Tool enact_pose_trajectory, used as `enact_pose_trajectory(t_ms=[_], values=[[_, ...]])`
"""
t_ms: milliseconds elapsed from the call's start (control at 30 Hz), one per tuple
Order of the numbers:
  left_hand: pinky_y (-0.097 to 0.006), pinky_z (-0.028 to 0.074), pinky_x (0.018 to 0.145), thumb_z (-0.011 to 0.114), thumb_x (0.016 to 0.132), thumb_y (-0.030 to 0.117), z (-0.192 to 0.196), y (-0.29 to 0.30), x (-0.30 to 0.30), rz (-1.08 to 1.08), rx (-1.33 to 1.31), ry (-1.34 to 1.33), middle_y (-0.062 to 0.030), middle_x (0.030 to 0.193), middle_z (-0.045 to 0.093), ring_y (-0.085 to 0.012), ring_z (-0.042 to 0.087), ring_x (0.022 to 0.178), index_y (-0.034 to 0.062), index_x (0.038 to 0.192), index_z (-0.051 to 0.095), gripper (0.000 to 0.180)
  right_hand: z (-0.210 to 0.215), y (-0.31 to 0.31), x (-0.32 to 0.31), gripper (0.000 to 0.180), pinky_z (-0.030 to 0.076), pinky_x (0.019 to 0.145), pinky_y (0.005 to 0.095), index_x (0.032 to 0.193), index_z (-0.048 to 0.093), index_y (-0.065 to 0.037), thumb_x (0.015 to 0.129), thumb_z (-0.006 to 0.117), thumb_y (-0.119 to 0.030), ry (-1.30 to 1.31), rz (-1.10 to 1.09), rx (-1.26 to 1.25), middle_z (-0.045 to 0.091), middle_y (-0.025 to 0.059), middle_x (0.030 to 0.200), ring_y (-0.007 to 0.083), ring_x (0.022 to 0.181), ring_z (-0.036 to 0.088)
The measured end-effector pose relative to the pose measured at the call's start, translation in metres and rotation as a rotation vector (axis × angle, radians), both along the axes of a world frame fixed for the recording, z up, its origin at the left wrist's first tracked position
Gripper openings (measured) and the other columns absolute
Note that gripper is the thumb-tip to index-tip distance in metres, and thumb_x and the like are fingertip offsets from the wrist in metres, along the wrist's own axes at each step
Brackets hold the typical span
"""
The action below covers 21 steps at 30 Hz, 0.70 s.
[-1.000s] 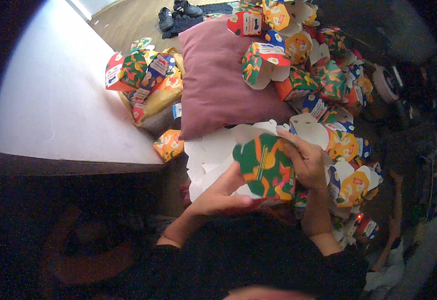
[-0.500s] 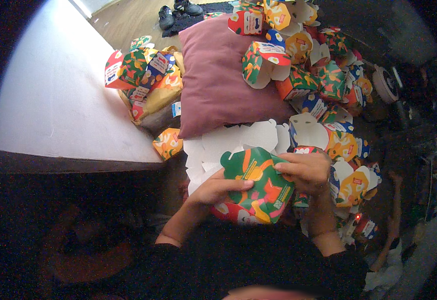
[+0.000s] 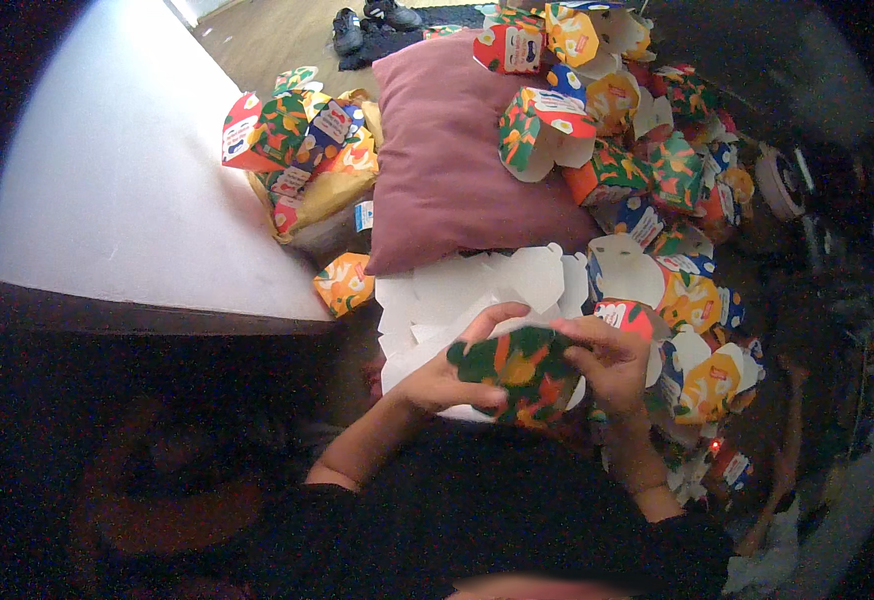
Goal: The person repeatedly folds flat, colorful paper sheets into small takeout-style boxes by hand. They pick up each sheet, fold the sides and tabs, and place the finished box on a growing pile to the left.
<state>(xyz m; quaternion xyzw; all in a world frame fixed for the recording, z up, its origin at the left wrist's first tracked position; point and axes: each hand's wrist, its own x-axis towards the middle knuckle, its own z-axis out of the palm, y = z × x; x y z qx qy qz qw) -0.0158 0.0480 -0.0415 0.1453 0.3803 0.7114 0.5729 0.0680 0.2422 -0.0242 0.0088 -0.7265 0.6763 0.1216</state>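
Far left of the fingers, a broad white tabletop with a dark front edge. At its right edge, well up and left of the hands, a cluster of folded printed cartons in red, green and orange sits in a yellow bag; one small orange carton lies alone lower down, nearer the left hand. Above the fingers, a mauve pillow, tilted, its lower corner reaching toward a stack of flat white carton blanks that lies directly behind and under both hands. The left hand comes in from the lower edge; its fingers are curled closed on the left side of a green patterned carton with orange and red shapes, thumb along the lower edge, forefinger arched over the top. The carton sits between the two hands, at about the middle of the view, printed face up toward the camera. The right hand grips the carton's right side, fingers bent over its upper right corner. Right of and above the right hand's fingers, a large heap of folded colourful cartons runs from the top of the view down past the wrist. Two dark shoes sit on the floor at top.
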Motion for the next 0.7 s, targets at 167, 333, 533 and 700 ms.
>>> enact_pose_trajectory(t_ms=[167,333,533,700], values=[[-0.048,0.021,0.106,0.024,0.071,0.082,-0.026,0.007,-0.006,0.134,0.428,-0.592,-0.0191,0.143,0.022,-0.0345,0.026,0.131,0.0081,0.142,0.010,0.103,0.017,-0.010,0.009,0.039,0.040,0.095,0.0391,0.123,0.048,0.002,0.086,0.054,-0.009,-0.043,0.074,-0.016,0.066,0.0124,0.086,0.0166,0.089,0.062],[-0.043,0.034,0.099,0.038,0.091,0.048,-0.030,0.013,-0.005,0.103,0.306,-0.053,-0.0132,0.132,0.041,-0.0274,0.043,0.119,0.0031,0.133,0.034,0.062,0.005,-0.009,-0.008,0.057,0.038,0.087,0.0307,0.132,0.040,-0.004,0.080,0.063,-0.012,-0.216,0.071,-0.119,0.062,0.0000,0.060,0.0086,0.065,0.059],[-0.034,0.042,0.091,0.053,0.088,0.022,-0.017,0.010,0.002,0.140,-0.029,0.019,-0.0089,0.126,0.044,-0.0212,0.048,0.111,0.0019,0.129,0.038,0.048,-0.007,-0.001,-0.013,0.042,0.037,0.072,0.0315,0.108,0.064,-0.013,0.068,0.073,-0.016,0.255,0.225,0.534,0.055,-0.0045,0.058,0.0088,0.055,0.052],[-0.034,0.043,0.090,0.052,0.089,0.024,-0.022,0.013,0.013,0.190,-0.025,-0.016,-0.0092,0.126,0.043,-0.0211,0.048,0.110,0.0028,0.129,0.035,0.048,0.006,-0.001,-0.008,0.037,0.036,0.058,0.0306,0.102,0.066,-0.018,0.067,0.071,-0.026,0.436,0.237,0.772,0.045,-0.0053,0.055,0.0117,0.050,0.046]])
